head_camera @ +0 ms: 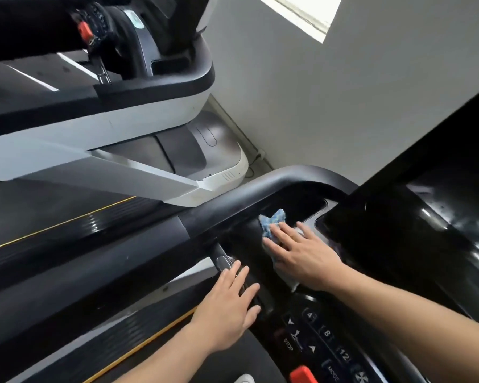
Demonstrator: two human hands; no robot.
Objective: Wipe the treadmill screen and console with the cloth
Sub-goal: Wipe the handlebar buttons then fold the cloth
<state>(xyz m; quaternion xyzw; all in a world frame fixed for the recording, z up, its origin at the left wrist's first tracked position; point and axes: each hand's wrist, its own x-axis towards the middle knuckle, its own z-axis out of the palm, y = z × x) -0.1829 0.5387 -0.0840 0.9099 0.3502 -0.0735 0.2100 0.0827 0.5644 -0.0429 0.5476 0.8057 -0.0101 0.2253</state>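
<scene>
Console (310, 308): right hand (302, 255) flat, pressing cloth (271, 221).

Most of the crumpled blue-and-white cloth (273, 221) lies hidden under the flat right hand (302, 252), the glossy black treadmill screen (440, 189) runs off the right edge, and the keypad lettering nearer the wrist seems blurred.

I see the blue-and-white cloth (273, 221) bunched on the glossy black console (293, 305), in its upper corner pocket beneath the curved handrail; the dark screen (415, 189) rises tilted just beside it.
</scene>
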